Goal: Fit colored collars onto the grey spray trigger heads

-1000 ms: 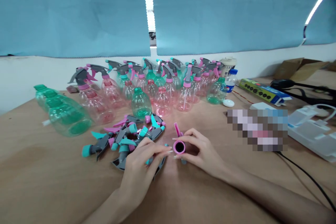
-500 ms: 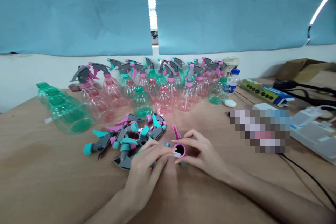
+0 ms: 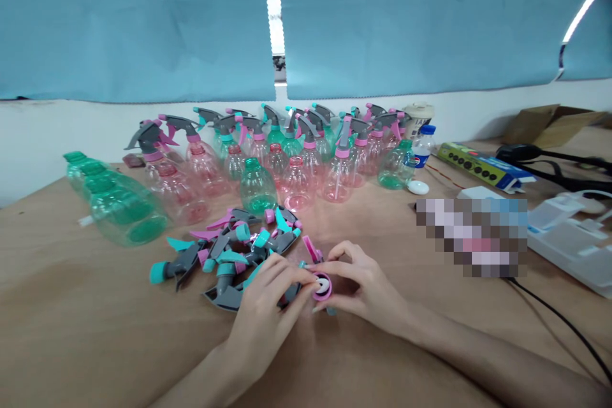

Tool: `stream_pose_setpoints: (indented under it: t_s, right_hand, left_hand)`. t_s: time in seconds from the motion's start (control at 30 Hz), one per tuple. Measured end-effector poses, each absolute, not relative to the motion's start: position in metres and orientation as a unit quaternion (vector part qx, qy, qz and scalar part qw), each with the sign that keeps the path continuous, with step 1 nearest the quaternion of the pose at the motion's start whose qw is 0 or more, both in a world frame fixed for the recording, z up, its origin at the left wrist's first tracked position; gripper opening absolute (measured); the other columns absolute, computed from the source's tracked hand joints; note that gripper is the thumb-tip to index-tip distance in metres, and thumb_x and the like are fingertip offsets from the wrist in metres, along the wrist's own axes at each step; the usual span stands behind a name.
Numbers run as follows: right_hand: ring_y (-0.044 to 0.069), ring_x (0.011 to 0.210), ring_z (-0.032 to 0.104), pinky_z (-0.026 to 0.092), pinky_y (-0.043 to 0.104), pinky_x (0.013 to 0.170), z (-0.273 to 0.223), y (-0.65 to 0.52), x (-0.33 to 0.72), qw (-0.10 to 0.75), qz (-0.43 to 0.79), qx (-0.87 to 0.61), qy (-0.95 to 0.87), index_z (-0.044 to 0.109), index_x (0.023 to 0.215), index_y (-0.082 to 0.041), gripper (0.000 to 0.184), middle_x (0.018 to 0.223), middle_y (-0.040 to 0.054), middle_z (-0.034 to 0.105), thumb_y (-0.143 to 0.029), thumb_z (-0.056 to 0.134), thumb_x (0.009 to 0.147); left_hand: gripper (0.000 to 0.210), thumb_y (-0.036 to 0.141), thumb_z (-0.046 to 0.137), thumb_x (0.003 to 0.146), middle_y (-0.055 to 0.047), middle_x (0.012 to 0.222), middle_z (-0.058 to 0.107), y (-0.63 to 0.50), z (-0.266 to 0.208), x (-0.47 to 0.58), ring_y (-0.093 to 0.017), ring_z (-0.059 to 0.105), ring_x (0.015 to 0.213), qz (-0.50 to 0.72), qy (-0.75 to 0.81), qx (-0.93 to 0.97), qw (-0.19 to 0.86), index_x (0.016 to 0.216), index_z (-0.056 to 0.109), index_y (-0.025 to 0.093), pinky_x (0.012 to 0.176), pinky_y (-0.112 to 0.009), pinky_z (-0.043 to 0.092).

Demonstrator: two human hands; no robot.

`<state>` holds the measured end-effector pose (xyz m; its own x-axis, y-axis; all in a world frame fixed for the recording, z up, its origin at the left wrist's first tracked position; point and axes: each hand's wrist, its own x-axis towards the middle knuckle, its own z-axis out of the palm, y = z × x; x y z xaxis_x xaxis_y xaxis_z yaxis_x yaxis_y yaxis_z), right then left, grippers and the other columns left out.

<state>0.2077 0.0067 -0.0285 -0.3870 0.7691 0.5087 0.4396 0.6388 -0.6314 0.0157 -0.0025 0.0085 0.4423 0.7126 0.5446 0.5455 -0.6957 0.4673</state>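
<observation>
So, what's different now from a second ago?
The left hand has moved a small round white plastic disc rightward from beside the pink plastic collar into its opening; the hand still touches it. The collar, still held by the right hand, has shifted slightly toward the person. Nothing was visibly let go. The transparent pink and green plastic bottles and loose grey spray heads stayed put.

Blue sheeting (image 3: 143, 25) with bright gaps hangs above a white wall (image 3: 86, 131) and wooden table (image 3: 95, 331).
</observation>
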Motion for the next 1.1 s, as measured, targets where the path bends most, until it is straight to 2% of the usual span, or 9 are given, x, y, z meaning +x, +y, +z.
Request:
stream_pose_setpoints:
  t_s: [0.23,0.37,0.7,1.1]
  right_hand:
    - [0.019,0.088,0.055,0.05,0.035,0.077,-0.03,0.008,0.208,0.415,0.191,-0.367,-0.811,0.067,0.107,-0.026,0.035,0.093,0.0049,0.056,-0.039,0.071,0.075]
    - [0.019,0.089,0.055,0.05,0.036,0.078,-0.029,0.007,0.209,0.397,0.185,-0.372,-0.819,0.066,0.11,-0.028,0.033,0.093,0.0045,0.057,-0.038,0.069,0.078]
    - [0.018,0.085,0.054,0.051,0.036,0.076,-0.029,0.006,0.213,0.393,0.183,-0.371,-0.821,0.066,0.11,-0.026,0.032,0.093,0.005,0.054,-0.04,0.065,0.081]
    - [0.019,0.086,0.055,0.051,0.036,0.076,-0.031,0.007,0.214,0.394,0.186,-0.377,-0.817,0.066,0.109,-0.025,0.031,0.094,0.0054,0.054,-0.038,0.067,0.08]
  left_hand:
    - [0.009,0.018,0.058,0.087,0.001,0.076,0.063,-0.001,0.004,0.016,-0.015,0.052,0.073,0.369,0.378,0.843,0.098,0.078,0.057,0.02,0.071,-0.03,0.047]
    - [0.014,0.02,0.054,0.088,-0.001,0.074,0.06,-0.002,0.005,0.018,-0.015,0.053,0.073,0.368,0.379,0.845,0.089,0.074,0.058,0.02,0.068,-0.028,0.048]
    - [0.011,0.013,0.055,0.086,-0.003,0.088,0.056,-0.004,-0.005,0.017,-0.015,0.053,0.08,0.362,0.359,0.851,0.127,0.092,0.061,0.021,0.071,-0.027,0.047]
    - [0.01,0.013,0.052,0.087,-0.003,0.086,0.055,-0.005,-0.003,0.016,-0.015,0.052,0.079,0.355,0.376,0.846,0.124,0.09,0.061,0.017,0.07,-0.027,0.045]
